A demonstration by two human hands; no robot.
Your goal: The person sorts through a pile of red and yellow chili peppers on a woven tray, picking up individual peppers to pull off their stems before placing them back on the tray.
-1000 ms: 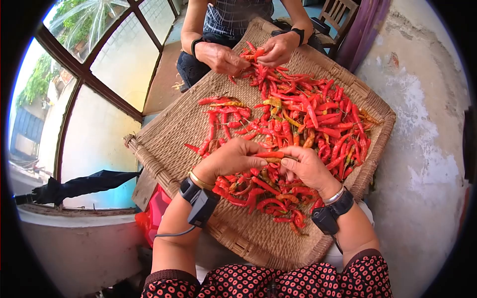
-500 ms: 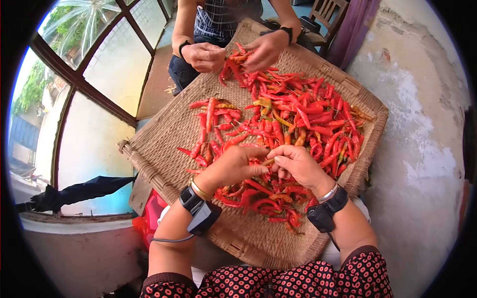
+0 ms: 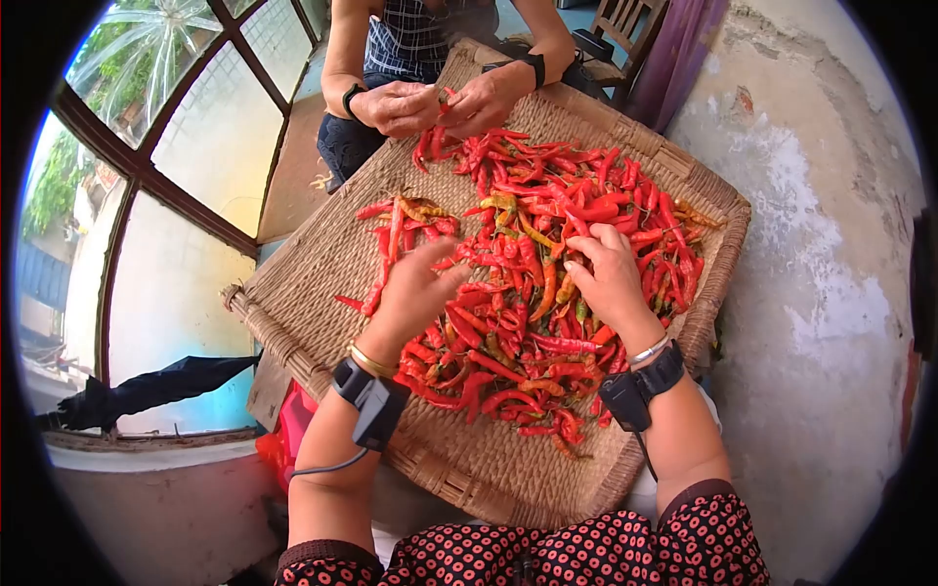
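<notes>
Your two hands had just come apart: a half-second earlier they met over the chilies, the right pinching a yellowish one; now neither hand showed a chili in its grip. That left both free above the produce. Your left hand had its thumb and fingers spread, just beside the smaller group of chilies. Your right hand was half open, fingers curled and thumb apart, over the main heap; whether its fingertips touched anything, you couldn't tell.

The shallow woven tray held all these chilies, mostly red with some yellowish ones mixed in. The heap covered its middle and right, the smaller group lay to the left. At the far side, a co-worker's hands were close together over more red chilies.
</notes>
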